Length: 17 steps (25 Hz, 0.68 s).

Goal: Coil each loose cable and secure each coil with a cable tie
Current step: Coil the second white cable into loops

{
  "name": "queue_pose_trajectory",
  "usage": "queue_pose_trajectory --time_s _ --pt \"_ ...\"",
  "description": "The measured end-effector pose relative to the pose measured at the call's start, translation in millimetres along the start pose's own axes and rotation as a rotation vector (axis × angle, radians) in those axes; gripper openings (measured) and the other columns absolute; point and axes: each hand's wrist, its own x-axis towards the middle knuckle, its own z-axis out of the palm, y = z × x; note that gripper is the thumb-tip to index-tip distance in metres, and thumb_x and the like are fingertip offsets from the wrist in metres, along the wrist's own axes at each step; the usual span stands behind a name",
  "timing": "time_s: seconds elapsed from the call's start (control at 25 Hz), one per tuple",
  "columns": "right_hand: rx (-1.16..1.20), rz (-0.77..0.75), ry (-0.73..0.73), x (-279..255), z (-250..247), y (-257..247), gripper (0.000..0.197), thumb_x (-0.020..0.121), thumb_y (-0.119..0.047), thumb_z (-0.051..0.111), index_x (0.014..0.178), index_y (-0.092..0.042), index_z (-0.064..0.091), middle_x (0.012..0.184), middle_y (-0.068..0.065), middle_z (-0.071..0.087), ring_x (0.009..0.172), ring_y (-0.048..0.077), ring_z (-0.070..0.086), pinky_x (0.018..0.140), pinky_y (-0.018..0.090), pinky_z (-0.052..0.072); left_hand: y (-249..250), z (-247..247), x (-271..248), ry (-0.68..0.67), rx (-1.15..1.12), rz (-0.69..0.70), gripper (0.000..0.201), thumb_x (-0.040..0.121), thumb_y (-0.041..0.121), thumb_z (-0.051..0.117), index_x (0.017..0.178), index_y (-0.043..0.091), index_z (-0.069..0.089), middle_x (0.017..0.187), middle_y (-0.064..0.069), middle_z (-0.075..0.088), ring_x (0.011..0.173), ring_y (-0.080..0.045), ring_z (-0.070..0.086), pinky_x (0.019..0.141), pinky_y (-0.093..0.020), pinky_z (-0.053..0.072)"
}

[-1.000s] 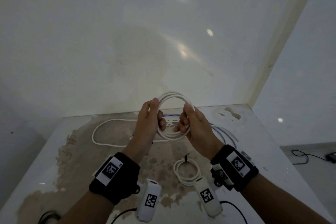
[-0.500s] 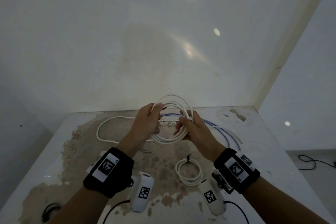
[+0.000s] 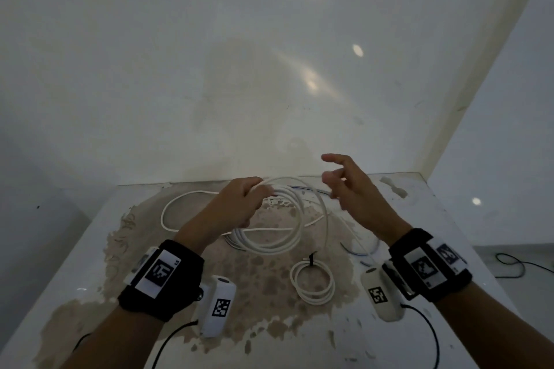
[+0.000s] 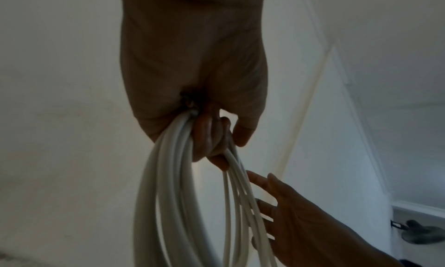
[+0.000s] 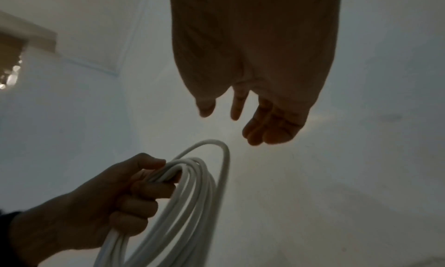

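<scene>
My left hand point(image 3: 239, 207) grips the top of a white cable coil point(image 3: 287, 237) made of several loops, held above the stained table point(image 3: 299, 338). In the left wrist view the loops point(image 4: 168, 195) hang from the curled fingers point(image 4: 211, 138). The cable's loose tail point(image 3: 180, 207) trails in a wide loop on the table to the left. My right hand point(image 3: 338, 183) hovers just right of the coil, fingers spread and holding nothing; the right wrist view shows those fingers point(image 5: 260, 122) apart from the coil point(image 5: 192, 195). A smaller white coil point(image 3: 313, 281) with a black tie point(image 3: 311, 257) lies on the table.
A blue cable point(image 3: 356, 252) lies on the table behind and right of the hands. White walls point(image 3: 269, 69) close in the table at the back and right. A black cord point(image 3: 515, 263) lies on the floor at far right.
My right hand has let go of the coil, lifted up and right, and opened. The left hand keeps the coil, which now hangs lower with one loop springing outward.
</scene>
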Motion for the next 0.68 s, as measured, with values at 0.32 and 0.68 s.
queue_pose_trajectory --time_s 0.32,0.68 --pt "-0.232 -0.318 -0.150 2 9 -10 0.028 0.101 -0.011 0.055 0.120 -0.025 0.069 0.086 0.003 0.062 0.068 0.009 0.057 0.064 0.020 0.045 0 3 -3 -0.265 -0.246 -0.089 0.020 0.102 0.025 0.046 0.086 0.014 0.041 0.061 0.004 0.022 0.049 -0.012 0.014 0.048 -0.027 0.015" --pt "-0.222 -0.404 -0.218 3 22 -26 0.038 0.103 -0.020 0.037 0.132 -0.017 0.061 0.108 0.002 0.057 0.099 0.010 0.057 0.088 0.024 0.046 11 8 -1 -0.334 -0.446 -0.091 0.028 0.092 0.042 0.051 0.074 0.023 0.061 0.060 0.005 0.017 0.045 -0.007 0.011 0.044 -0.024 0.009"
